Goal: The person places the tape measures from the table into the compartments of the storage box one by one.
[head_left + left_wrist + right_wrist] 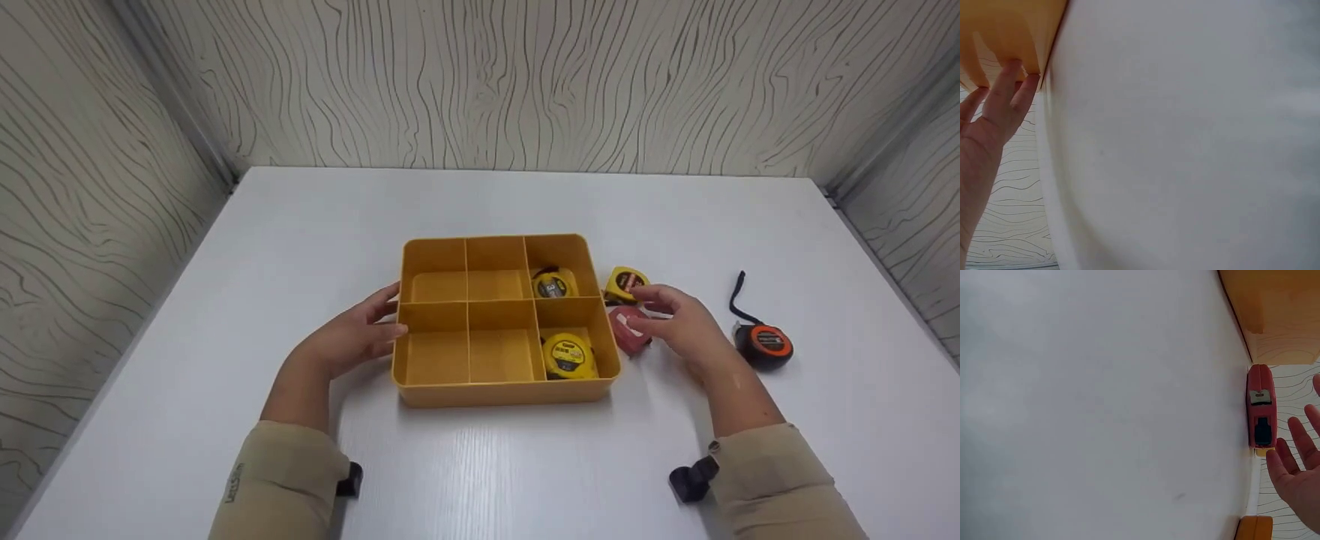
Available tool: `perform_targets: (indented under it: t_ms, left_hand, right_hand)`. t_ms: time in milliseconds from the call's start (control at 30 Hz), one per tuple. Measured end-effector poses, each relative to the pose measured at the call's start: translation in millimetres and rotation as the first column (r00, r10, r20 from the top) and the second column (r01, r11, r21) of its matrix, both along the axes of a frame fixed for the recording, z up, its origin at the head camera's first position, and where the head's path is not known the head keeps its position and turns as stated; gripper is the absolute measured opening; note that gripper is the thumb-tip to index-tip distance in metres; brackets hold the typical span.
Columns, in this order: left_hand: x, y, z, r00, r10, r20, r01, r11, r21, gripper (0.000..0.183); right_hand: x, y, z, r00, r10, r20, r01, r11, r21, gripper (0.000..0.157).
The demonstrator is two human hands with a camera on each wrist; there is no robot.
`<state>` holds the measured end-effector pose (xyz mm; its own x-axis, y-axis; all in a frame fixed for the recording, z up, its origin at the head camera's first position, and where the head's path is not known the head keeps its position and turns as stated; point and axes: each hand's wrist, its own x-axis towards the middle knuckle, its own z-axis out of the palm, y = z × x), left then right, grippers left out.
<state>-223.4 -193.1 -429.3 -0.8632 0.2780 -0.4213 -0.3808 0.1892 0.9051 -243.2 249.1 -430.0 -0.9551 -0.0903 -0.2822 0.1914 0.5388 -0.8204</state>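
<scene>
Reaching for the red tape (631, 341) appears to be the current step; it stands just beside the released, spread fingers of the right hand (686, 330). The left hand (345, 341), fingers extended, touches the tray (506, 395). Gripping the tape seems required next.

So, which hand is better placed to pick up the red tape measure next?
Probably the right hand: its fingers are open, close to the red tape measure. The left hand touches the opposite side of the yellow box, which stands between.
</scene>
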Motion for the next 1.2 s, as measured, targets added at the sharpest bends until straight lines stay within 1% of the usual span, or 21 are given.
perform_targets:
  t_ms: [200, 300, 400, 533, 600, 633, 700, 833, 867, 1033, 1200]
  left_hand:
    - [0.4, 0.5, -0.9, 1.000, 0.017, 0.006, -0.017, 1.000, -0.015, 0.075]
    - [-0.5, 0.2, -2.3, 1.000, 0.019, 0.008, -0.019, 1.000, -0.020, 0.076]
    - [-1.2, -0.3, -3.5, 1.000, 0.013, 0.005, -0.013, 1.000, -0.013, 0.076]
    - [-1.2, -0.8, -3.4, 1.000, 0.008, -0.001, -0.008, 1.000, 0.009, 0.079]
    - [-1.0, -0.9, -2.6, 1.000, 0.008, 0.003, -0.008, 1.000, 0.024, 0.082]
    - [0.3, -0.4, 0.4, 1.000, 0.003, 0.005, -0.003, 1.000, 0.031, 0.084]
    - [0.3, -0.5, 0.4, 1.000, 0.003, 0.006, -0.003, 0.999, 0.037, 0.088]
    - [0.3, -0.5, 0.6, 1.000, -0.003, 0.007, 0.002, 0.999, 0.034, 0.089]
    - [-0.8, -1.0, -2.1, 1.000, 0.000, 0.006, 0.000, 0.999, 0.032, 0.088]
    - [0.1, -0.4, -0.8, 1.000, 0.001, 0.007, -0.001, 1.000, 0.031, 0.087]
    - [0.5, -0.4, -1.1, 1.000, 0.002, -0.001, -0.002, 1.000, 0.026, 0.086]
  right_hand:
    - [-0.8, 4.1, -6.6, 0.999, 0.027, 0.041, -0.027, 1.000, 0.010, 0.063]
    - [-1.0, 5.3, -8.9, 0.998, 0.039, 0.051, -0.041, 0.998, 0.040, 0.066]
    - [-1.5, 5.1, -11.4, 0.998, 0.041, 0.053, -0.044, 0.997, 0.062, 0.067]
    - [-3.0, 5.0, -15.1, 0.998, 0.061, 0.030, -0.063, 0.995, 0.082, 0.069]
    - [-3.6, 5.1, -16.0, 0.997, 0.076, 0.028, -0.079, 0.992, 0.096, 0.071]
    - [-4.0, 5.1, -16.4, 0.996, 0.086, 0.027, -0.088, 0.990, 0.106, 0.072]
    - [-4.5, 4.9, -16.7, 0.995, 0.100, 0.029, -0.103, 0.987, 0.127, 0.076]
    - [-4.9, 3.8, -17.3, 0.993, 0.113, 0.042, -0.118, 0.982, 0.147, 0.081]
    - [-4.8, 3.5, -17.2, 0.992, 0.113, 0.046, -0.119, 0.981, 0.151, 0.081]
    - [-4.3, 3.3, -16.9, 0.993, 0.114, 0.043, -0.119, 0.980, 0.157, 0.081]
    - [-3.6, 3.1, -15.9, 0.993, 0.113, 0.045, -0.118, 0.983, 0.138, 0.077]
